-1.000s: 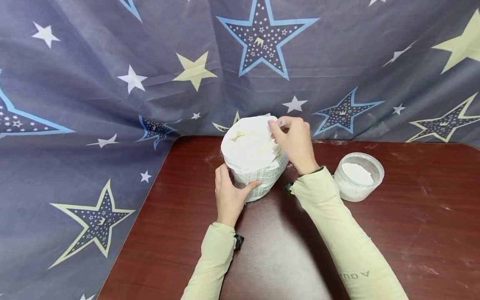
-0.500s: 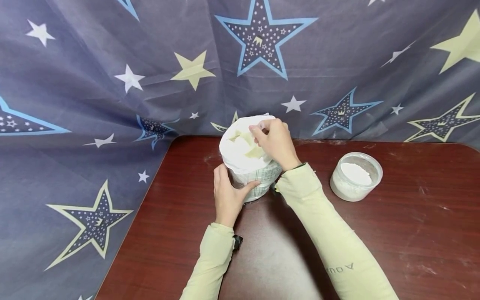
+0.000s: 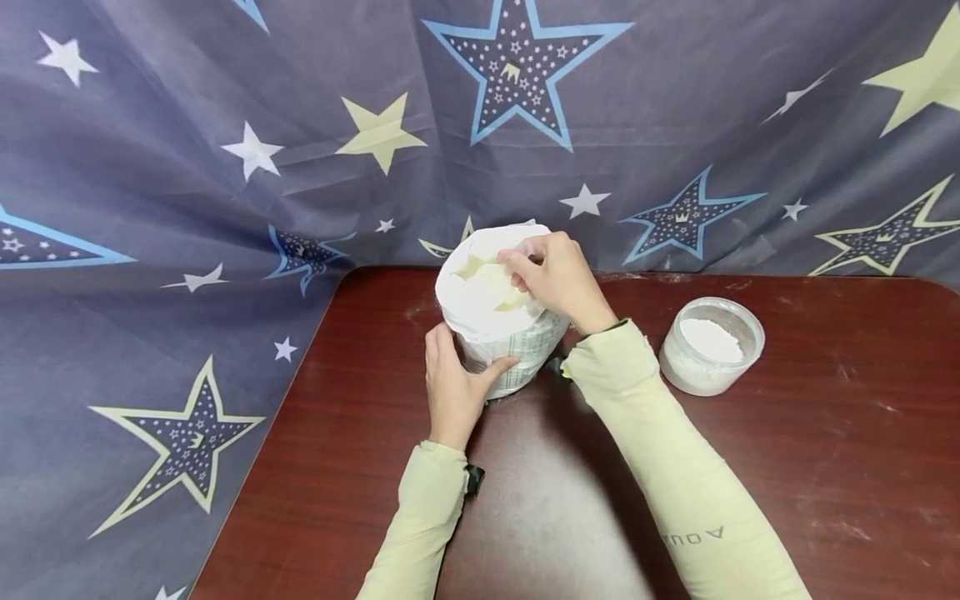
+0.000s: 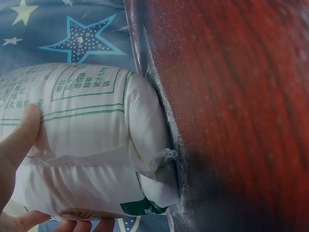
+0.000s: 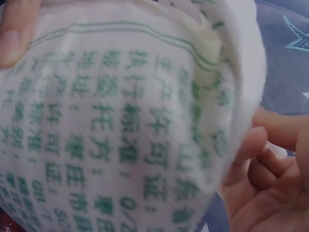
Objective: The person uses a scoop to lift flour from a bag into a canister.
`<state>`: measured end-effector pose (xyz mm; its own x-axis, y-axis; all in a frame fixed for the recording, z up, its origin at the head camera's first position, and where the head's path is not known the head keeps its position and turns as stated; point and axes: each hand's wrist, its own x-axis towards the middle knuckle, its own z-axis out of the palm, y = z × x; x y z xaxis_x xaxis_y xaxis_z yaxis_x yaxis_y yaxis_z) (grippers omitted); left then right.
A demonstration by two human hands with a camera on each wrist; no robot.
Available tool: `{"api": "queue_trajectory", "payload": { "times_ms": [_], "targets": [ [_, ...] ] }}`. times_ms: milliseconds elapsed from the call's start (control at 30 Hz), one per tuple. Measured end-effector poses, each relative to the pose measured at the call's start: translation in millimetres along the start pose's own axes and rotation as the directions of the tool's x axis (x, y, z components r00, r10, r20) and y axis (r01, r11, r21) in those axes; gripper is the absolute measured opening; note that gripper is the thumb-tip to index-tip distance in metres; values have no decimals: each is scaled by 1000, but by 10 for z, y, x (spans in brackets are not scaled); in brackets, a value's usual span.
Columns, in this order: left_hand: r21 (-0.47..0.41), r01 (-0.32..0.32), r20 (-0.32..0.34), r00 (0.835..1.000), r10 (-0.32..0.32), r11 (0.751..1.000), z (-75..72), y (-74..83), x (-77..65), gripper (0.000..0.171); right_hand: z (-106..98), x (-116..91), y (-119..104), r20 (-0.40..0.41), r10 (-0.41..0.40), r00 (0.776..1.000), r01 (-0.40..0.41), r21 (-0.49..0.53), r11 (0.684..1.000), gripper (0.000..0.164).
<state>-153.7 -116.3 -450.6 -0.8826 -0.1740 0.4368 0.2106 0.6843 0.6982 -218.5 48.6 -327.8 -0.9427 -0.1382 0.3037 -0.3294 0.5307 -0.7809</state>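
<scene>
A white woven bag (image 3: 528, 350) with green print stands upright at the back of the table, its top open and white powder (image 3: 487, 293) showing inside. My left hand (image 3: 456, 390) grips the bag's near left side, thumb across the front; in the left wrist view its fingers wrap the printed cloth. Over the right part of the opening is my right hand (image 3: 562, 279), fingers curled and thumb against forefinger. In the right wrist view a small white piece (image 5: 277, 151), like the end of a handle, shows between those fingers; the rest of it is hidden.
A clear round tub (image 3: 711, 346) part-filled with white powder stands to the right on the dark red table (image 3: 825, 433). Powder smears mark the tabletop. A star-patterned cloth (image 3: 300, 183) hangs close behind and to the left.
My right hand has moved left from the bag's right rim to over its opening, then slightly back right. The left hand keeps its grip on the bag.
</scene>
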Motion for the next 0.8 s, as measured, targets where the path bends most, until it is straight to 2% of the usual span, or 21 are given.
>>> {"api": "queue_trajectory", "payload": {
  "times_ms": [267,400,533,700,800],
  "targets": [
    [10,1,-3,1000,-1,1000,4,7,5,89,69,49,-43,60,-39,997,38,13,999,38],
    [2,7,1,1000,-7,1000,10,15,-8,89,43,26,-24,66,36,997,-39,49,998,37],
    [1,14,8,1000,-14,1000,13,20,-11,90,-20,3,29,62,135,989,-143,144,979,28],
    [-8,27,16,1000,-27,1000,20,22,-6,92,-108,-22,93,67,199,978,-210,246,946,31],
    [-5,34,21,999,-34,999,7,15,-3,92,-130,-37,124,79,236,968,-249,330,910,32]
  ]
}}
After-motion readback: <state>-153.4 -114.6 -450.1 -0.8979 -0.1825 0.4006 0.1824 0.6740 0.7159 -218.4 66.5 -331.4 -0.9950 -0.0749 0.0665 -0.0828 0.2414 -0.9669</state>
